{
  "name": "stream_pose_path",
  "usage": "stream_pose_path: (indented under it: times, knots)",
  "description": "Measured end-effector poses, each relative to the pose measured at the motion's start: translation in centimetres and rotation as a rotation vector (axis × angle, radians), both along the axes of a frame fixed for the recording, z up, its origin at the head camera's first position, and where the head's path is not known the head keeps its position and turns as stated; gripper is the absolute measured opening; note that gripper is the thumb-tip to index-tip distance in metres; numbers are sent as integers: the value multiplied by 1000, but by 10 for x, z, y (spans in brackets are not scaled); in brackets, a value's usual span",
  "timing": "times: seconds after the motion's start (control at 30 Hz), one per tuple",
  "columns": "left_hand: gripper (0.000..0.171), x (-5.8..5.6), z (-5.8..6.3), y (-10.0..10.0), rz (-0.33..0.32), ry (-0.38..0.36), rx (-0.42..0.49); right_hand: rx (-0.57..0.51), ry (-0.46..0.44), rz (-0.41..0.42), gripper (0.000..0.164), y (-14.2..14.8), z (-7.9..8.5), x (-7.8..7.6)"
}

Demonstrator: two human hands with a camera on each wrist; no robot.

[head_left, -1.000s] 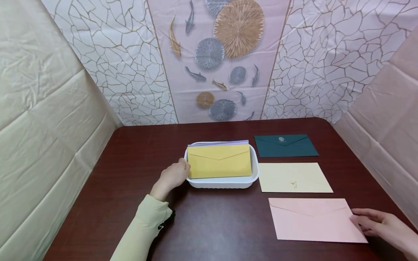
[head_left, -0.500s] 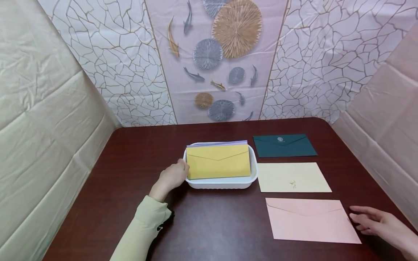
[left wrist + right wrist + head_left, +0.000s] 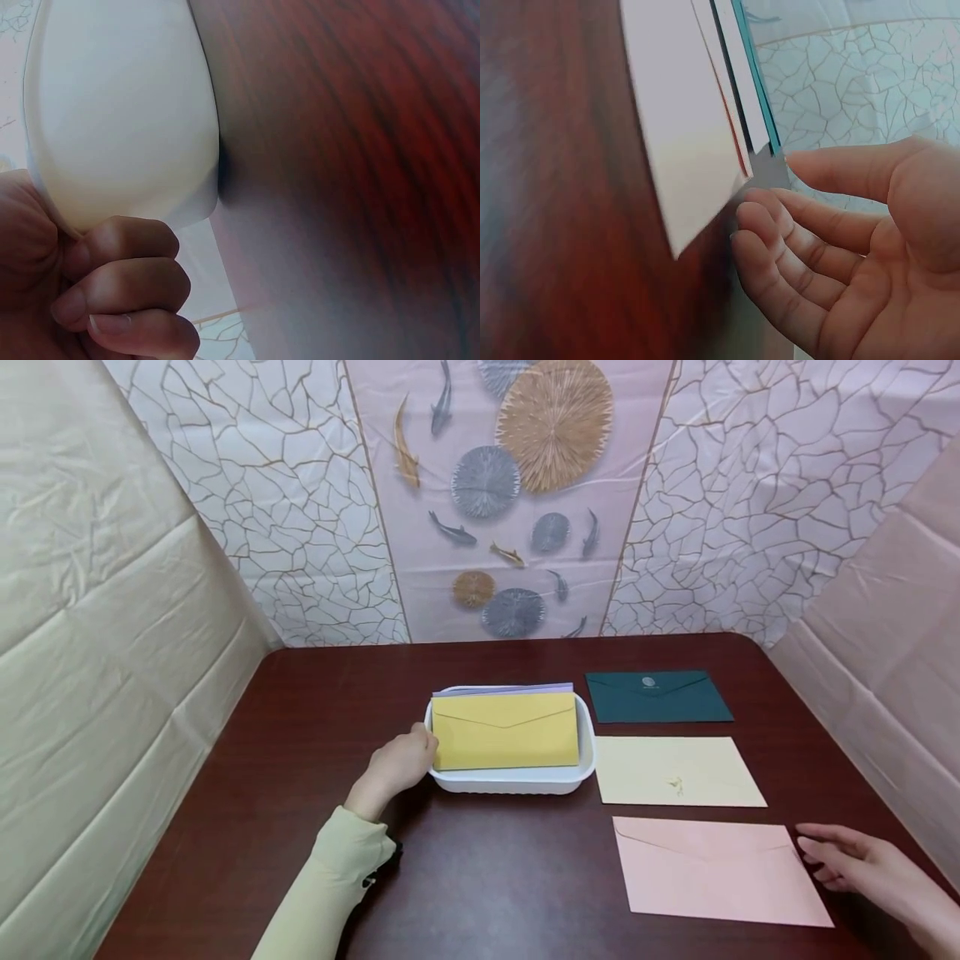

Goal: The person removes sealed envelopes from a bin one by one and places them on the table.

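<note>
"Where's the pink envelope (image 3: 720, 872)?"

"Flat on the tabletop (image 3: 480, 868), near and to the right. The right hand (image 3: 862, 864) is just beside its right edge, fingers (image 3: 765, 277) softly bent, thumb held apart from them, with nothing in their hold. I can't tell whether a fingertip touches the paper."

"And the left hand (image 3: 397, 764)?"

"At the left end of the white tray (image 3: 510, 783). Its fingers (image 3: 135, 285) are curled in tightly and grip the rim."

"What's hard to make out?"

"Purple paper (image 3: 558, 688) shows only as a strip along the far side of the yellow envelope (image 3: 505, 735), which covers the rest in the tray, so I can't count the pieces. The right forearm is cut off at the picture's edge. In the right wrist view, the envelopes are seen at a steep slant."

"Anything else around?"

"A cream envelope (image 3: 678, 768) lies beyond the pink one, just right of the tray, and a dark green envelope (image 3: 660, 697) lies farther still. A patterned cloth (image 3: 300, 527) hangs behind the far edge. Nothing stands between the right fingers and the pink envelope."
</note>
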State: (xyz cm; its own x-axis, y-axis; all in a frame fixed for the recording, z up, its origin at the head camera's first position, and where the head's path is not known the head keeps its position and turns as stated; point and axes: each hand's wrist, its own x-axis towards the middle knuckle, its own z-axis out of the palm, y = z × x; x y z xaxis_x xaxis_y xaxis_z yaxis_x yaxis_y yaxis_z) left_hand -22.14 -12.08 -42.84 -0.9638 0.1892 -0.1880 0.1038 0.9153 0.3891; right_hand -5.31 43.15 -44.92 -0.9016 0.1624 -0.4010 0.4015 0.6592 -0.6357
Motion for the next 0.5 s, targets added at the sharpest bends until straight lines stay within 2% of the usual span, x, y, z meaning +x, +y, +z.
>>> stream_pose_path:
  times: [0.27, 0.5]
  knots:
    - [39, -1, -2, -3, 13, 11, -15, 37, 141, 75, 70, -28, 9, -24]
    - [38, -3, -5, -3, -2, 14, -4, 6, 200, 162, 64, -64, 24, -57]
